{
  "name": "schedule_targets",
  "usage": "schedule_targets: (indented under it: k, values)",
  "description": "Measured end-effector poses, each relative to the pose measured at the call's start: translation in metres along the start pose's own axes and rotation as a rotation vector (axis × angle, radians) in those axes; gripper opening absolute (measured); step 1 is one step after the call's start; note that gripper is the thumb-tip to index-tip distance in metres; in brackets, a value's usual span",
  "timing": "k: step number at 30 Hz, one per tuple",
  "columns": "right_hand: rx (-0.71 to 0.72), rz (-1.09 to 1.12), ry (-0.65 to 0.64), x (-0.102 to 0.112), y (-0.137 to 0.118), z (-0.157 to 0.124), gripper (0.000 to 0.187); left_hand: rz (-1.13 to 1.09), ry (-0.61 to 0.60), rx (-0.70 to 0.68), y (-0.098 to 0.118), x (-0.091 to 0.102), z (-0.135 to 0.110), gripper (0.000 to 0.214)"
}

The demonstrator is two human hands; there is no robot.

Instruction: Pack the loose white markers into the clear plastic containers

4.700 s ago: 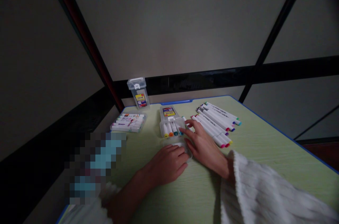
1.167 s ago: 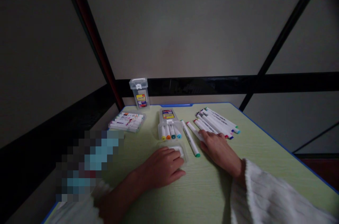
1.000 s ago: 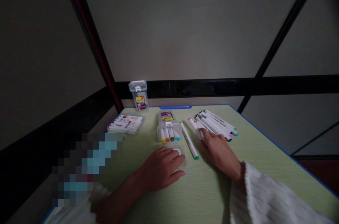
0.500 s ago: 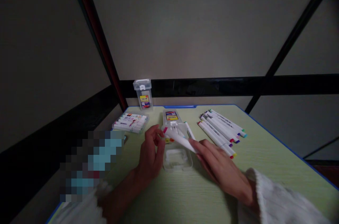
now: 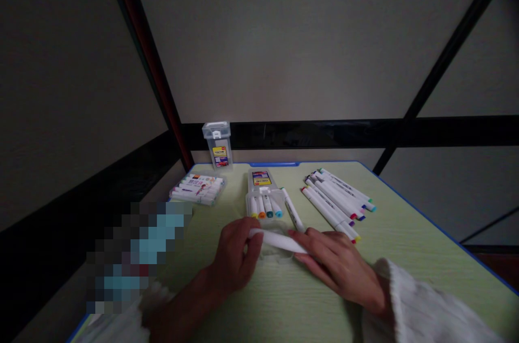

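Observation:
A white marker (image 5: 279, 241) is held level between both hands, low over the middle of the table. My left hand (image 5: 235, 254) is closed round its left end, thumb and fingers hiding the coloured tip. At the other end my right hand (image 5: 338, 264) grips the barrel between thumb and fingers. Just beneath the marker, a clear plastic lid (image 5: 284, 259) is partly covered. Beyond it lies an open clear marker case (image 5: 259, 174) with several markers (image 5: 265, 207) inside, their ends yellow, orange, teal and blue. One loose marker (image 5: 292, 210) rests right beside the case.
Several white markers (image 5: 336, 200) lie in a loose group on the right of the table (image 5: 259, 310). A flat pack of markers (image 5: 198, 187) sits at the back left. Behind it stands a clear lidded box (image 5: 219, 146), near the wall.
My left hand has come down and closed on the marker's pink end, which no longer shows. The marker has dropped lower and nearer me, uncovering the markers in the case.

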State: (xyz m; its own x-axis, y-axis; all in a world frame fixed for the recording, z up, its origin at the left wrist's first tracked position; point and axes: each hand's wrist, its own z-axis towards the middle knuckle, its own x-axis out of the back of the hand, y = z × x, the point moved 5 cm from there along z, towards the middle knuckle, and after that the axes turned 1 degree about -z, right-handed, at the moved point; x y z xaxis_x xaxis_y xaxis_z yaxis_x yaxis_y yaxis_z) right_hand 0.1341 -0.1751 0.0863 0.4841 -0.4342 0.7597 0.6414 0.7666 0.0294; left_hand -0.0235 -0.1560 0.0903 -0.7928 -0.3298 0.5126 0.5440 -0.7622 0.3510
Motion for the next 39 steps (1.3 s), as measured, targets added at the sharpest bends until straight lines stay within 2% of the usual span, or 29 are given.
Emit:
schedule_targets:
  k: [11,18,39]
  values:
    - [-0.074,0.1,0.034,0.001,0.004,-0.003,0.035,0.045,-0.078,-0.184,0.006,-0.007,0.003,0.032]
    - [-0.206,0.066,-0.007,-0.005,0.017,-0.007,0.04,0.123,-0.155,-0.342,0.015,-0.015,-0.003,0.032]
    - [-0.372,0.015,-0.23,-0.018,0.023,-0.007,0.053,0.176,-0.249,-0.393,0.013,-0.023,-0.006,0.033]
